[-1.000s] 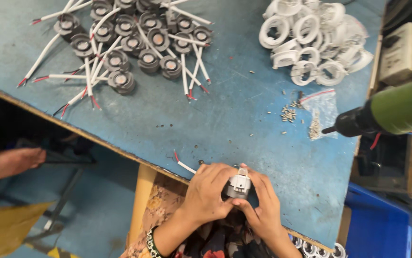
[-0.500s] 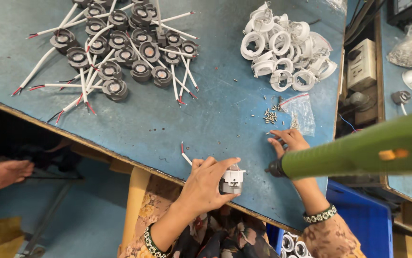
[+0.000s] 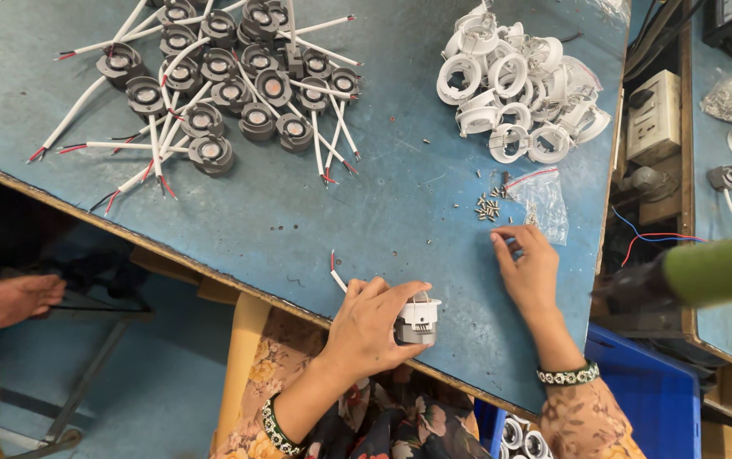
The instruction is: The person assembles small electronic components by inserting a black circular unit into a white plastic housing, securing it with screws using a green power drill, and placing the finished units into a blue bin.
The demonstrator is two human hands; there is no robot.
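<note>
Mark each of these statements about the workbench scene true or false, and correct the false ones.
1. The left hand holds a small grey and white lamp fitting at the near edge of the blue table. True.
2. The right hand rests on the pile of white rings. False: it lies by the small loose screws, beside a clear plastic bag; the rings are further back.
3. The grey lamp units with white wires lie at the far left of the table. True.
4. The right hand grips the green tool. False: the tool is apart from it, to its right.
</note>
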